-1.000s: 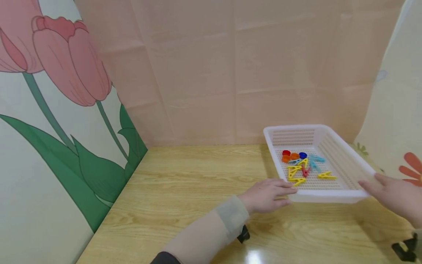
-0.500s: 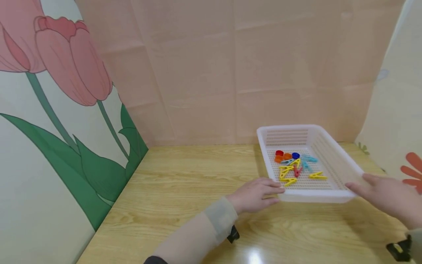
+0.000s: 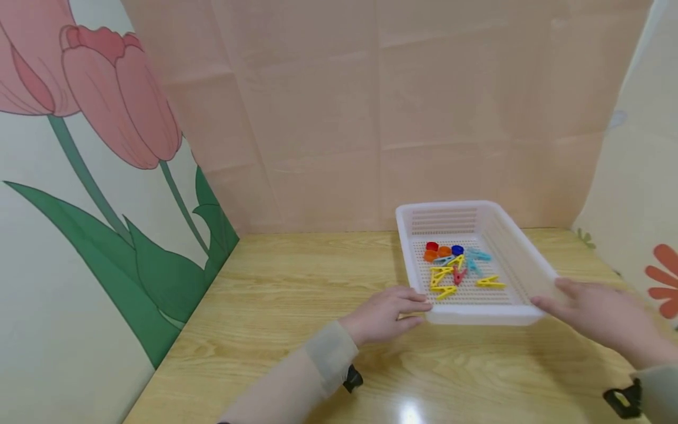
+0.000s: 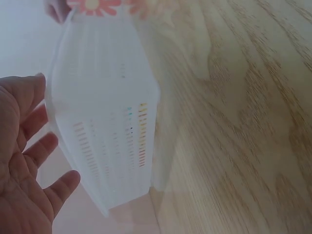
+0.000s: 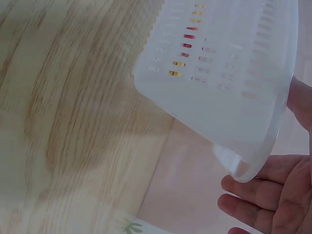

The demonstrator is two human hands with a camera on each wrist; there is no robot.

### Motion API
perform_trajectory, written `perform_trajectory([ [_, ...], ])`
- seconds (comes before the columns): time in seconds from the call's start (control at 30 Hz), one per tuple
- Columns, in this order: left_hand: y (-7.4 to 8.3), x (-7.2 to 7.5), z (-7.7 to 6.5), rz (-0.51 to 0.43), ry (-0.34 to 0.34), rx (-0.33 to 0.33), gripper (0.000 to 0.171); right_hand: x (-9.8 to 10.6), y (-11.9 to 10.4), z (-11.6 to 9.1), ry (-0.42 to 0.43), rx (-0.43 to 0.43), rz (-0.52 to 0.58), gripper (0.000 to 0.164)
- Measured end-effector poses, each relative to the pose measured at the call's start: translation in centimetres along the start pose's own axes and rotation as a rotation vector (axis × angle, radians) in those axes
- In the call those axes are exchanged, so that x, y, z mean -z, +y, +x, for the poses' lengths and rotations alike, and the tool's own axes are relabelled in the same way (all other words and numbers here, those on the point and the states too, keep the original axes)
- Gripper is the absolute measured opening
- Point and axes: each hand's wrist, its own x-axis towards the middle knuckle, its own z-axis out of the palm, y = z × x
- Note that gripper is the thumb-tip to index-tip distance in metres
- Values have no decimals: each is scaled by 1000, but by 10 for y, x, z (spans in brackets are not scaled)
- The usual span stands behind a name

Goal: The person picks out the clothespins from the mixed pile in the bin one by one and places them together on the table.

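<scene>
A white plastic basket [image 3: 484, 315] sits on the wooden table. Inside are yellow clothespins [image 3: 490, 282], light blue clothespins [image 3: 478, 255], a red clothespin [image 3: 458, 275] and round caps: red [image 3: 432, 246], orange [image 3: 431, 256] and dark blue [image 3: 458, 250]. My left hand [image 3: 386, 315] lies at the near left corner, its fingers extended and touching the rim. Seen from the left wrist, those fingers are spread and only lightly bent. At the near right corner my right hand [image 3: 601, 315] holds the rim between thumb and fingers; the thumb tip is hidden behind it in the right wrist view.
The wooden table [image 3: 296, 277] runs back to a pink-beige backdrop [image 3: 318, 118]. A wall with painted tulips [image 3: 119, 106] borders it on the left, and a pale wall with a red flower [image 3: 664, 280] on the right.
The basket, with its clothespins and caps, has slid left along the table. Both hands have moved left with it, staying at its near corners.
</scene>
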Motion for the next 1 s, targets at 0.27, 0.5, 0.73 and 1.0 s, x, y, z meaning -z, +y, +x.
perform_trajectory([
  [0.27,5,1,2,-26,29,20,34,4,3,-1,-28,-11,-17,91],
  [0.5,7,0,5,-45,73,53,29,7,-1,-4,-5,16,-17,90],
  [0.73,11,-1,8,-63,113,84,26,11,-1,-4,24,50,-27,90],
  [1.0,10,-1,10,-67,171,90,22,18,-3,-4,35,102,-30,88],
])
